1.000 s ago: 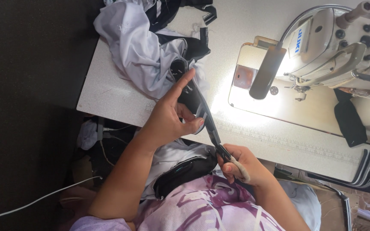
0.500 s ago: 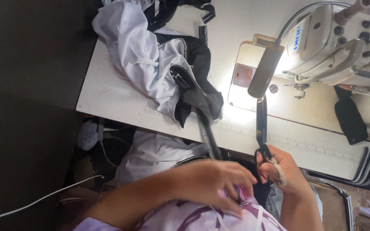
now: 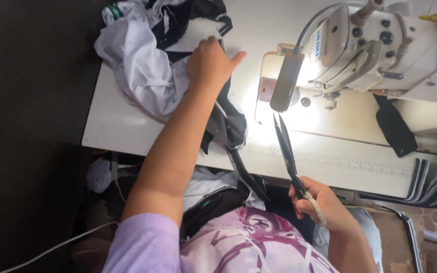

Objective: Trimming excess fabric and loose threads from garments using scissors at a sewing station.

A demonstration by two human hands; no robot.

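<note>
Nearest the viewer, the right hand (image 3: pixel 319 205) is closed around the handles of long black metal scissors (image 3: pixel 287 151), blades nearly together and pointing up toward the sewing table. Farther away, the left hand (image 3: pixel 209 63) presses down on a black fabric strip (image 3: pixel 226 121) draped over the white table (image 3: pixel 122 126), fingers curled, thumb out. Beyond lie crumpled white cloth (image 3: pixel 137 65) and a cream sewing machine (image 3: pixel 380 50).

Dark metal scissors (image 3: pixel 285 146), soft crumpled white cloth (image 3: pixel 137 71), smooth matt tabletop (image 3: pixel 112 126), glossy enamelled sewing machine (image 3: pixel 380 45)
</note>
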